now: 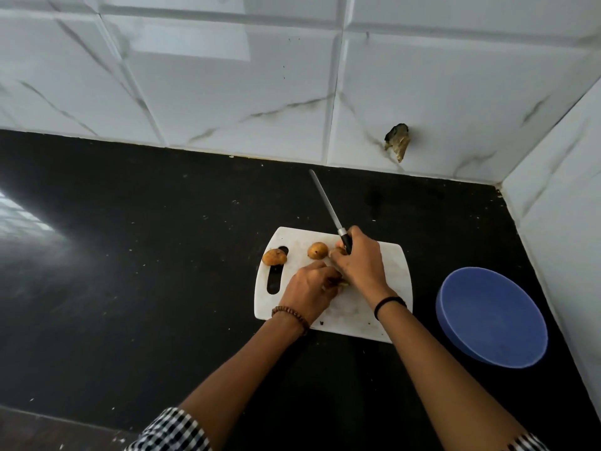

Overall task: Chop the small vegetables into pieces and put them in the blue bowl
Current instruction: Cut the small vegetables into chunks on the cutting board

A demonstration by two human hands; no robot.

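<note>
Black tabletop (146, 239), meeting white marbled wall tiles (227, 92) at its far and right edges. One far tile has a broken hole (397, 141) near the far right corner.

A white cutting board (395, 271) lies flat toward the right half of the tabletop, with its handle slot at its left end.

Two small yellow-brown vegetables are on the board. The first vegetable (274, 257) sits over the far end of the slot. The second vegetable (317, 250) sits near the board's far edge, just left of the right hand.

The right hand (361, 265) grips the black handle of a knife (328, 209). The blade points away toward the far edge, raised off the board.

The left hand (309, 288) is on the board with its fingers bent down, touching the right hand. A brown piece (340, 282) shows at its fingertips; whether it is pinched cannot be told.

The blue bowl (494, 320) stands by the right edge, just beside the board and not touching it.

Beaded bracelet (292, 315) on the left wrist; black band (388, 304) on the right.
</note>
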